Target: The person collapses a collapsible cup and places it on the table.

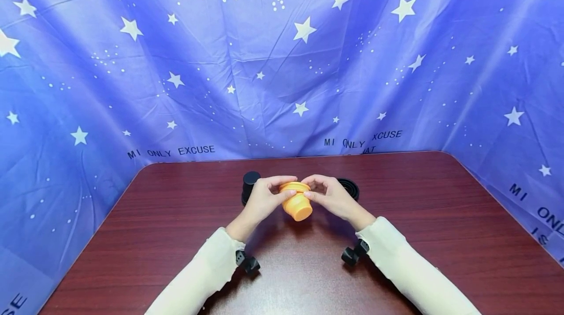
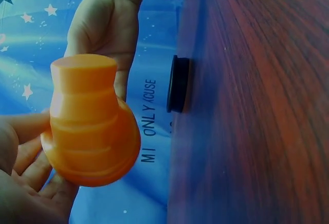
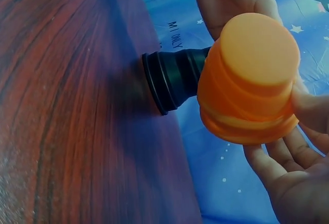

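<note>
An orange tiered collapsible cup (image 1: 297,202) is held above the table, its narrow base tipped down toward me and its wide rim facing away. My left hand (image 1: 266,198) grips the rim from the left, thumb on the near side and fingers over the far side. From the right, my right hand (image 1: 331,196) pinches the same rim the same way. The right wrist view shows the orange cup (image 3: 252,80) with stepped walls drawn out and its round base outward. In the left wrist view, one side of the cup (image 2: 87,126) bulges out near the rim.
Behind my left hand stands a black tiered cup (image 1: 250,186), wide end down on the brown table (image 1: 436,207). Beyond my right hand lies a flat black ringed piece (image 1: 350,187). A blue star-printed curtain (image 1: 264,60) hangs around the table's back and sides.
</note>
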A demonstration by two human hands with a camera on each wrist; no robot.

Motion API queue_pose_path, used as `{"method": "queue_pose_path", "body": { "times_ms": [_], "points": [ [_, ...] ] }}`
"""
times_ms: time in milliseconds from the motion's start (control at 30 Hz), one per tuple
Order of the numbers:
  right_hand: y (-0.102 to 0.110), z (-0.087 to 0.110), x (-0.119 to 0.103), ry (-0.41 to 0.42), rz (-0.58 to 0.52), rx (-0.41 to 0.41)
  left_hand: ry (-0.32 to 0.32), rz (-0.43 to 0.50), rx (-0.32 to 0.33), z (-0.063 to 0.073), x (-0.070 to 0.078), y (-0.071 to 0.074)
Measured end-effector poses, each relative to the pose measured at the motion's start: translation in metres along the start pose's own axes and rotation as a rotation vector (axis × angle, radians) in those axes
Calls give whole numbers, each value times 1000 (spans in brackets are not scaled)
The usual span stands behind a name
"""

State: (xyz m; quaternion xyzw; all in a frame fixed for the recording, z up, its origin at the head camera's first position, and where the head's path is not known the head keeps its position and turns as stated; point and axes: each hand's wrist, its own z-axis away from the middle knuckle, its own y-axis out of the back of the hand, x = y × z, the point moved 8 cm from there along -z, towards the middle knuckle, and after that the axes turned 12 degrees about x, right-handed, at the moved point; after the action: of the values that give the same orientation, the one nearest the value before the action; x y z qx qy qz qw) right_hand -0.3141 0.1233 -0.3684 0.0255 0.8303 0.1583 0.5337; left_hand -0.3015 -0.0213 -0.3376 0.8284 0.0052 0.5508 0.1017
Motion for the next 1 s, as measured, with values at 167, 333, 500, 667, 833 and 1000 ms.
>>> {"method": "queue_pose_path", "body": {
  "times_ms": [167,333,500,667,833,1000],
  "points": [
    [5,-1,0,-12,-81,46,-1,31,-19,-1,-1,1],
    [13,-3,1,-36,-199,104,33,92,-18,0,-2,2],
    [15,-4,3,-62,-244,118,-3,101,-11,-1,-2,3],
    [13,-3,2,-91,-277,108,-51,77,19,-2,-1,5],
    [11,-3,5,-131,-322,83,-27,55,51,-3,-5,7],
    [12,-3,6,-89,-204,79,-33,-16,40,-2,-3,4]
  ]
}}
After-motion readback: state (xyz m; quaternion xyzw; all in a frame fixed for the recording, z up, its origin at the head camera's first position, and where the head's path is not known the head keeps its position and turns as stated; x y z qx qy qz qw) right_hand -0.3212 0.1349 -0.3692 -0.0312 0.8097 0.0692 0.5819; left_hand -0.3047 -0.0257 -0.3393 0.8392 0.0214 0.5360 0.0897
